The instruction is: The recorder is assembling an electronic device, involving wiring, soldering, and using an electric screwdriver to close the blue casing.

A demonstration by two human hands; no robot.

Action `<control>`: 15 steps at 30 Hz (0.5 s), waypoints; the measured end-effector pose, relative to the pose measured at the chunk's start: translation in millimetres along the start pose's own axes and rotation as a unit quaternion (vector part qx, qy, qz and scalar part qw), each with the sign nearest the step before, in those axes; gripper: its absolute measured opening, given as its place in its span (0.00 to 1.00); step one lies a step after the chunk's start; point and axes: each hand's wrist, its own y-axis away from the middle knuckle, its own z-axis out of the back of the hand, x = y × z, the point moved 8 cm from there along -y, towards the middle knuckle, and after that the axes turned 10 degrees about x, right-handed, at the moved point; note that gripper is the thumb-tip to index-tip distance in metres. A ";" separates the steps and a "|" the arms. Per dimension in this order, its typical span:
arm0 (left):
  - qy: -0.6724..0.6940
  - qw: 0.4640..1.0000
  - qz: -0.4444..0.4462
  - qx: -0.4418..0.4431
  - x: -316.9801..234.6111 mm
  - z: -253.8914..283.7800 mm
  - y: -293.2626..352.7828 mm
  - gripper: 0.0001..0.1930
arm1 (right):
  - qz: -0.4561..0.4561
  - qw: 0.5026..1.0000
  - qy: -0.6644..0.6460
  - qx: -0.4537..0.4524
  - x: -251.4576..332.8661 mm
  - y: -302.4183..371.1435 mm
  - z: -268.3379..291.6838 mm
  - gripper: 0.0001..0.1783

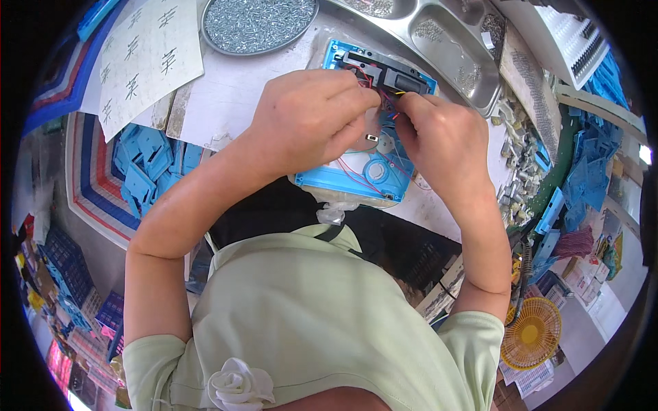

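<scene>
A blue plastic housing (329,179) lies before me on the table, with thin red and other coloured wires (353,172) running through it. Across its far end sits a black module (403,83). My left hand (312,116) is over the housing's left side, fingers curled and pinched by the wires; what its fingertips grip is hidden. From the other side my right hand (444,133) pinches at several coloured wires beside the black module. Between the hands a small switch-like part (371,138) shows inside the housing, near a round moulded ring (376,170).
A round metal dish (260,49) of small screws stands at the far left of the table, beside a handwritten sheet (147,58). At the far right is a compartmented steel tray (439,34). Small metal parts (519,154) are heaped right; blue plastic pieces (146,161) lie left.
</scene>
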 end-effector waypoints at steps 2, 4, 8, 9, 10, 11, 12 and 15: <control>0.005 1.000 -0.009 -0.014 -1.1 2.0 2.6 0.15 | 0.009 0.999 0.024 0.022 4.8 -3.8 0.1 0.02; 0.004 1.000 -0.012 -0.027 -1.4 3.5 5.0 0.16 | 0.016 0.997 0.060 0.049 9.7 -7.4 -2.8 0.02; 0.012 0.999 -0.021 -0.040 0.2 3.2 9.4 0.16 | 0.019 0.986 0.118 0.115 17.9 -14.5 -4.0 0.04; 0.013 0.999 -0.020 -0.037 0.0 4.5 9.8 0.15 | 0.026 0.985 0.124 0.121 19.4 -15.9 -4.2 0.04; 0.015 0.999 -0.019 -0.035 0.1 5.2 10.4 0.15 | 0.033 0.983 0.129 0.126 19.9 -17.4 -4.7 0.04; 0.017 0.999 -0.019 -0.041 0.5 6.0 11.4 0.15 | 0.039 0.981 0.135 0.132 20.3 -18.6 -5.2 0.03; 0.018 0.998 -0.020 -0.048 1.1 6.7 12.0 0.15 | 0.044 0.981 0.137 0.133 20.2 -19.1 -5.2 0.04; 0.022 0.998 -0.018 -0.052 1.8 8.7 13.3 0.15 | 0.052 0.980 0.143 0.132 19.1 -18.1 -6.4 0.04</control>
